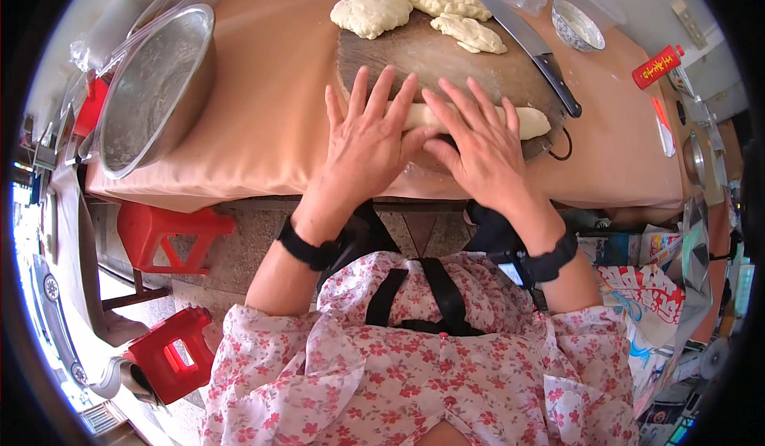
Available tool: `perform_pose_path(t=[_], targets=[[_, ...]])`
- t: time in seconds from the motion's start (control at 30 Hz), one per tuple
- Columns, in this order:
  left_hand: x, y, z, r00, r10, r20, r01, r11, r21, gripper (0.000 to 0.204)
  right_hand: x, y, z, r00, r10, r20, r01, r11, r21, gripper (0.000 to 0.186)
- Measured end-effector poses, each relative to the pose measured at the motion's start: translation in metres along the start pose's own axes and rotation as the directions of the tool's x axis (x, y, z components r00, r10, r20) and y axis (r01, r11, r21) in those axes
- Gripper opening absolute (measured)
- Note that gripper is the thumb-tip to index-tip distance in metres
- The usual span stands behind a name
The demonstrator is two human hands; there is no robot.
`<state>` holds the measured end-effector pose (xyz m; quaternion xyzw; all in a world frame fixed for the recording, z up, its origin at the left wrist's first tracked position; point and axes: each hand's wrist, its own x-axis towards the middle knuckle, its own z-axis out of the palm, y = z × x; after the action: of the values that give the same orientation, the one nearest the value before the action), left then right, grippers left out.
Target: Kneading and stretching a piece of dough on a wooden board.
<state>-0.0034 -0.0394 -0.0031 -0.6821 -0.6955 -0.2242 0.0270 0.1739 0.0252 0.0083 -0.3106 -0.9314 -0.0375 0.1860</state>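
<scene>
A pale roll of dough point(532, 123) lies crosswise near the front of a round wooden board point(462, 75). Both my hands rest flat over it with fingers stretched out and spread. My left hand point(369, 131) covers the roll's left end, so that end is hidden. Over the middle lies my right hand point(478, 143), and the right end sticks out past its fingers. The two thumbs meet or nearly meet between them. Farther back on the board sit a rounded lump of dough point(371, 12) and two longer pieces, one point(445, 2) behind the other point(468, 33).
A large knife point(530, 47) lies along the board's right edge, handle toward me. Right of it stands a small patterned bowl point(577, 27), then a red can point(658, 67). At the left is a big metal basin point(159, 87). Red stools point(171, 235) stand below the table.
</scene>
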Motion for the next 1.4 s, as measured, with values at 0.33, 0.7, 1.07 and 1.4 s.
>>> perform_pose_path(t=[0.33,0.7,1.07,1.4], targets=[[0.054,-0.018,0.009,0.997,0.074,0.033,-0.079,0.982,0.169,0.05,0.036,0.028,0.016,0.995,0.094,0.032,-0.094,0.995,0.025,0.055],[0.023,0.001,0.006,0.999,0.03,0.031,-0.033,0.996,0.084,0.051,-0.012,0.04,-0.008,0.995,0.091,-0.048,-0.093,0.995,-0.025,0.058],[0.078,-0.003,0.003,0.98,-0.083,0.179,0.048,0.98,0.193,0.048,0.017,0.091,0.007,0.966,0.258,0.002,-0.256,0.96,0.117,0.05],[0.006,0.053,0.009,0.978,0.185,0.096,-0.19,0.981,0.049,0.062,-0.041,0.058,-0.005,0.983,0.157,-0.095,-0.147,0.984,0.104,0.046]])
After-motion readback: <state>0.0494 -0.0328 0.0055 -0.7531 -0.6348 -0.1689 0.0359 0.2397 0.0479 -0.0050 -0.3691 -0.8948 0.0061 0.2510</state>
